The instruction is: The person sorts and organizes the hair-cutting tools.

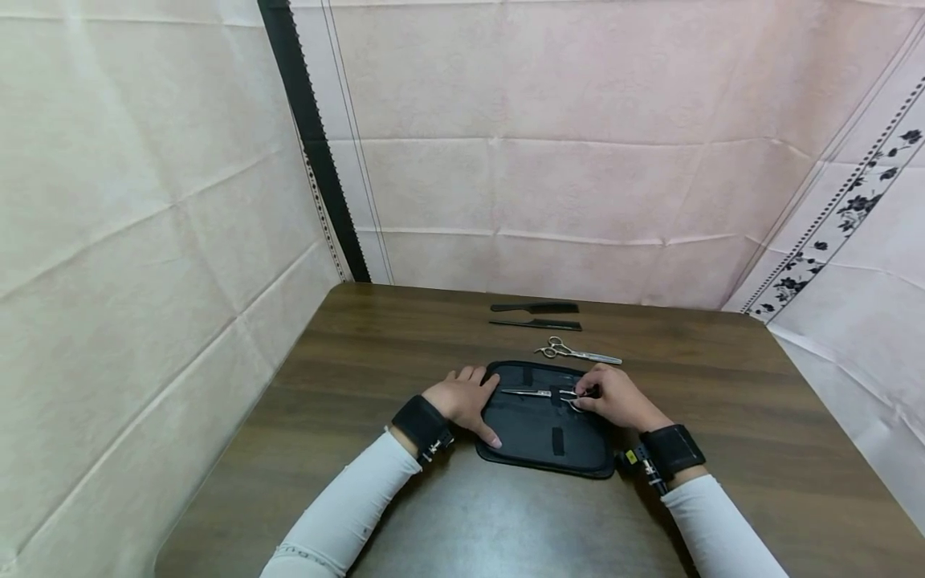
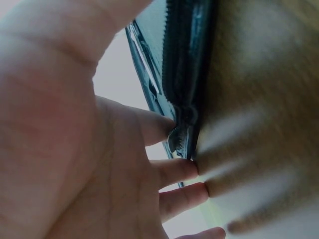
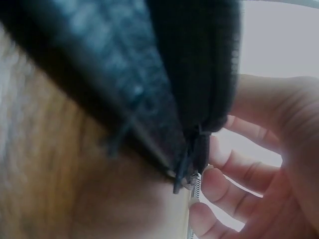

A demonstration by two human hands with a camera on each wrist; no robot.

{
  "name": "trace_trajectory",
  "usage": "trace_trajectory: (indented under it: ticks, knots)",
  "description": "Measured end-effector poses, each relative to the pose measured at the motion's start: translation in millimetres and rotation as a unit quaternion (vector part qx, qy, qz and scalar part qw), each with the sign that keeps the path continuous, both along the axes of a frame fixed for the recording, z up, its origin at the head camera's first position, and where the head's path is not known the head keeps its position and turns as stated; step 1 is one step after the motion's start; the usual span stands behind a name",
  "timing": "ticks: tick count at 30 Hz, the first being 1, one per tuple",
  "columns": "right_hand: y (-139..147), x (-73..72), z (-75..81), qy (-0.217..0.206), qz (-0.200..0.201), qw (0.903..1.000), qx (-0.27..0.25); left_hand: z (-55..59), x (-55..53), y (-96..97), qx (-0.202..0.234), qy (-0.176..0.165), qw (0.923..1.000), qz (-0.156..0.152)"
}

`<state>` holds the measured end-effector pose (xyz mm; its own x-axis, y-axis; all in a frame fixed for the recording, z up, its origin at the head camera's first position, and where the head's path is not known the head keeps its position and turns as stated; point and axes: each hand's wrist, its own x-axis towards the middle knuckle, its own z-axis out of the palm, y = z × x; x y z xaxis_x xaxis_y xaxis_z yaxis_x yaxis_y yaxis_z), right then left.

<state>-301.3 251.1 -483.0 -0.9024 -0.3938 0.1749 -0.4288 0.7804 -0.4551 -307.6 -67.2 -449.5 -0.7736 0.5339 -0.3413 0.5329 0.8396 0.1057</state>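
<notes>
A black zip case (image 1: 516,433) lies unfolded on the table, with small elastic loops inside. A pair of silver scissors (image 1: 529,392) lies across it, blades toward the left and partly under a loop. My right hand (image 1: 620,400) pinches the scissors' handles between thumb and fingers at the case's right side, hiding part of the rings. My left hand (image 1: 464,400) rests on the left rim, fingers spread and thumb over the edge. In the left wrist view, the fingers (image 2: 174,172) are extended beside the zipper (image 2: 168,55). The case's edge (image 3: 212,59) fills much of the right wrist view.
Just beyond the case lies a second pair of silver scissors (image 1: 592,356), rings to the left. Farther back are two black combs, one thicker (image 1: 552,307) and one slimmer (image 1: 556,324). Cloth-covered walls (image 1: 542,185) border the brown wooden table (image 1: 361,361) at the back and sides.
</notes>
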Motion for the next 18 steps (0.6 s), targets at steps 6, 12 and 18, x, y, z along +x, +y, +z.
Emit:
trace_trajectory:
  ticks: [6,12,18]
  knots:
    - [-0.3,1.1,-0.8,-0.01,-0.004,0.9999,-0.007,-1.4,0.2,0.1,-0.006,0.0,1.0,0.004]
    - [0.4,-0.4,-1.9,-0.027,-0.011,0.9995,-0.009,-2.9,-0.6,0.1,-0.002,-0.003,1.0,0.003]
    - [3.8,0.1,-0.8,-0.038,-0.01,0.9992,-0.006,-2.5,-2.5,3.6,0.0,0.001,1.0,0.006]
